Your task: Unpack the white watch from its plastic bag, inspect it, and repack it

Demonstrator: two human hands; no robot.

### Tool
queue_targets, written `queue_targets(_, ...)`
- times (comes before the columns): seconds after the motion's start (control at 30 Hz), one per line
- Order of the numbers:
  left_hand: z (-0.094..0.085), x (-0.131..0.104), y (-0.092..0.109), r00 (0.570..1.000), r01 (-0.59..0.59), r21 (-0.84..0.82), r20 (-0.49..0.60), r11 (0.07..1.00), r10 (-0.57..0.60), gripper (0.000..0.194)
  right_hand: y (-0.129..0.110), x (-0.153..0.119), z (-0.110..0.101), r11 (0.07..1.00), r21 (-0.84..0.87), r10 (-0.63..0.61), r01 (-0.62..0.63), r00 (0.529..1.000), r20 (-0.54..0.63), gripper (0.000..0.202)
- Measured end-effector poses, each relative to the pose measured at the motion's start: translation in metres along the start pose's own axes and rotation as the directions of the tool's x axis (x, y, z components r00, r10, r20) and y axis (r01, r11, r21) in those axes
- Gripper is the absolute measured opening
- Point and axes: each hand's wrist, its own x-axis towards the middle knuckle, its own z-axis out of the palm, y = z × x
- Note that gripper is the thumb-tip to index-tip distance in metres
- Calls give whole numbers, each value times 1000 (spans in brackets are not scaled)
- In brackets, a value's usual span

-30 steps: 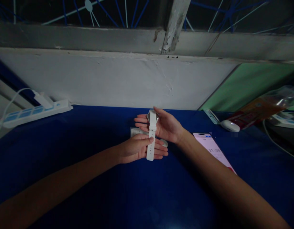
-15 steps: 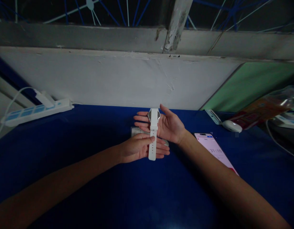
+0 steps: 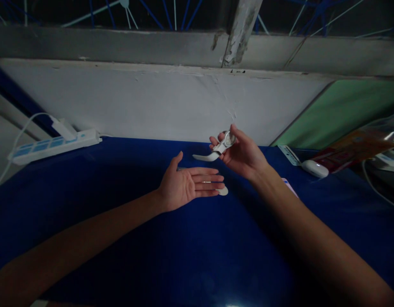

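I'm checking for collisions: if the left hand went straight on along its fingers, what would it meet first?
Probably the right hand, near its wrist; the white disc by the left fingertips seems lower, on the table, but depth is unclear.

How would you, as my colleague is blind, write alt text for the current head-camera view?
A person's right hand holds a white-strapped watch over a blue table, while the left hand is open nearby, palm showing. A white power strip lies at the table's left side.
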Motion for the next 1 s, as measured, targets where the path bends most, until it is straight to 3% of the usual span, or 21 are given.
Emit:
queue_targets(0.07,0,1,1,999,3,10,-40,1000,-3,84,0,-1,3,995,-74,-73,72,997,-11,21)
queue_targets(0.17,-1,3,-3,996,7,62,-87,998,-2,71,8,-6,12,953,-280,-100,118,992,76,28)
queue_targets(0.3,-1,4,-11,995,-73,162,-61,984,84,36,21,-12,19,822,-533,-115,201,975,190,34)
queue_targets(0.4,-1,3,-16,990,-126,229,-39,965,138,28,28,-12,18,775,-605,-68,184,975,210,34)
queue_targets(0.77,1,2,-19,992,-63,257,-91,964,89,22,37,-7,12,865,-501,91,-18,988,122,29)
queue_targets(0.87,0,1,-21,998,13,263,-58,965,2,24,36,-6,15,906,-411,166,-101,978,127,39)
queue_targets(1.0,-3,0,-26,996,87,281,-60,956,-73,26,29,-8,20,938,-214,316,-273,926,206,59)
